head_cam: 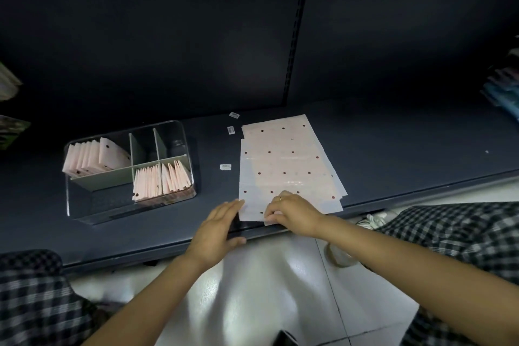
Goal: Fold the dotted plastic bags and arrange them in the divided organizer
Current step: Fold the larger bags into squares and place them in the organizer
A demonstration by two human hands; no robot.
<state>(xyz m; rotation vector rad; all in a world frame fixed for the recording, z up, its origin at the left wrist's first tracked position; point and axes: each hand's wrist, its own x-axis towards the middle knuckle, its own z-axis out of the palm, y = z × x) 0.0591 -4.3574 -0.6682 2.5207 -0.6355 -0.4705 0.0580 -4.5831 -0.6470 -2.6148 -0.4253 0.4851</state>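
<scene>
A stack of flat pale pink dotted plastic bags (286,160) lies on the dark shelf (393,149), reaching its front edge. My right hand (292,213) rests on the stack's near edge, fingers curled and pinching the edge of the top bag. My left hand (219,230) lies flat with straight fingers just left of the stack's near left corner, fingertips at the bag's edge. To the left stands the clear divided organizer (179,132). Folded dotted bags fill its back left compartment (95,157) and its front right compartment (163,182). The two small back compartments look empty.
Three small white labels (230,130) lie on the shelf between the organizer and the stack. The dark back panel rises behind. White floor tiles (252,289) and my checked trouser knees sit below the shelf edge. Coloured goods show at the far right (505,93).
</scene>
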